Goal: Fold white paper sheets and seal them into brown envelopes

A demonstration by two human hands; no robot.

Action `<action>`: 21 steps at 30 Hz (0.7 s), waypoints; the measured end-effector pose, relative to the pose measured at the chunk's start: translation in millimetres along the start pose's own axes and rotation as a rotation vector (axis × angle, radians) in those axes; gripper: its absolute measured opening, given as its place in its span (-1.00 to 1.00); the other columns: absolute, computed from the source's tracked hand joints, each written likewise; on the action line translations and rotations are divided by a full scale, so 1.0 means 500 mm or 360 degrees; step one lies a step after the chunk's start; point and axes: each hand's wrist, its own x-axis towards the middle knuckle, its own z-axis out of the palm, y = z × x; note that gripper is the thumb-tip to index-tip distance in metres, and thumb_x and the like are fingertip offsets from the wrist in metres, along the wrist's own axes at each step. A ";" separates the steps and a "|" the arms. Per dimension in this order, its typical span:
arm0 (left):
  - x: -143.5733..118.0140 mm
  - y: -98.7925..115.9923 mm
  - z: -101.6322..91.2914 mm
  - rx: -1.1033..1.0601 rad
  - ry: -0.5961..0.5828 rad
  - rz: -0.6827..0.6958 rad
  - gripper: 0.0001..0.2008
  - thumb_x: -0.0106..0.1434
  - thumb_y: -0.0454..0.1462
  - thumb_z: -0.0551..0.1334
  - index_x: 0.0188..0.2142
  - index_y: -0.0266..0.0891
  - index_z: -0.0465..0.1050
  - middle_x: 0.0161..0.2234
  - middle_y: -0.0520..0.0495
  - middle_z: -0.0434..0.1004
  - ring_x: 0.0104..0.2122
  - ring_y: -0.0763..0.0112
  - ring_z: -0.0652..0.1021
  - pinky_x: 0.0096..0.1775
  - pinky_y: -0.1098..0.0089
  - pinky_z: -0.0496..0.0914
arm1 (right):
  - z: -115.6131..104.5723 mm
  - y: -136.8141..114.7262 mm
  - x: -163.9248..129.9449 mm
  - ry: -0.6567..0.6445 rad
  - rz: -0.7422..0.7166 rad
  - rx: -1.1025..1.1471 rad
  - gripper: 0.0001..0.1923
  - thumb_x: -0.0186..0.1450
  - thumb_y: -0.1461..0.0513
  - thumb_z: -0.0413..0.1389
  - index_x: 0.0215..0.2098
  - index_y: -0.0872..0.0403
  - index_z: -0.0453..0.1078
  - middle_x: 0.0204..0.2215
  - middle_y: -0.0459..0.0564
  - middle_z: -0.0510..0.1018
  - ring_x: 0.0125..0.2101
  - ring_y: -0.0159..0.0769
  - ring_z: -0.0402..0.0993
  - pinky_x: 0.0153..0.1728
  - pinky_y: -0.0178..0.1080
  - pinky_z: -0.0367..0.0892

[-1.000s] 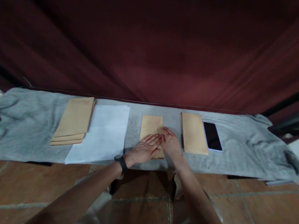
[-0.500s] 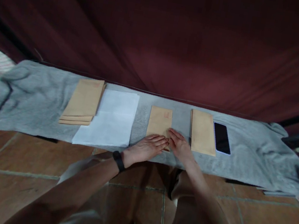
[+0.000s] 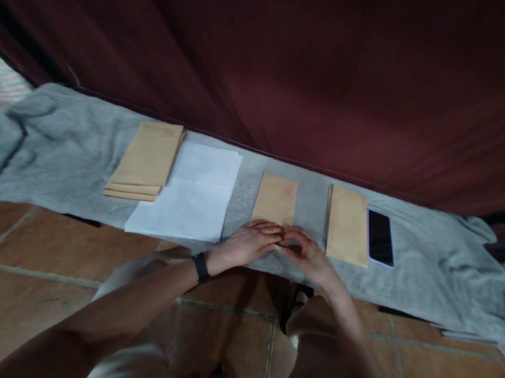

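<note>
A brown paper envelope with small red print near its top right lies on the grey cloth in front of me. My left hand, with a dark band on the wrist, rests flat across the envelope's near end, fingers stretched to the right. At the near right corner my right hand has its fingers bent, with thumb and fingertips closed on the envelope's edge. The hands' fingertips meet there and cover most of the near edge.
To the left, white paper sheets lie partly under a stack of brown envelopes. On the right are more brown envelopes and a phone. The grey cloth covers a narrow surface before a dark red curtain.
My right hand has gone from lying flat on the envelope to bent fingers at its near right corner. My left hand stays on the envelope. The view has tilted slightly.
</note>
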 end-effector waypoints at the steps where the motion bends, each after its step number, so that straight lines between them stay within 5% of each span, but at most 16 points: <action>1: -0.002 0.004 0.002 0.0003 0.0022 -0.0012 -0.65 0.44 -0.23 0.09 0.17 -0.09 0.40 0.24 -0.06 0.42 0.26 0.27 0.37 0.30 0.14 0.20 | 0.001 0.000 -0.003 -0.0007 -0.0002 -0.0010 -0.81 0.36 0.16 0.16 -0.07 -0.01 0.47 0.12 0.05 0.49 0.16 -0.20 0.41 0.23 -0.07 0.28; 9: -0.022 0.046 0.002 0.0182 0.0108 -0.0101 -0.70 0.40 -0.38 0.04 0.08 -0.20 0.34 0.09 -0.17 0.48 0.16 0.22 0.44 0.24 0.12 0.25 | 0.010 0.010 -0.010 -0.0055 -0.0051 -0.0136 -0.92 0.36 0.23 0.12 -0.21 0.01 0.46 0.15 0.09 0.44 0.20 -0.17 0.36 0.21 -0.03 0.27; 21: -0.046 0.043 -0.002 0.0296 0.0200 -0.0291 -0.83 0.43 -0.37 -0.01 -0.14 -0.21 0.33 -0.11 -0.14 0.39 -0.04 0.21 0.45 0.04 0.18 0.42 | 0.020 0.006 -0.009 -0.0014 -0.0008 -0.0282 -0.86 0.43 0.23 0.03 -0.18 0.04 0.44 0.15 0.12 0.42 0.17 -0.16 0.36 0.22 -0.02 0.27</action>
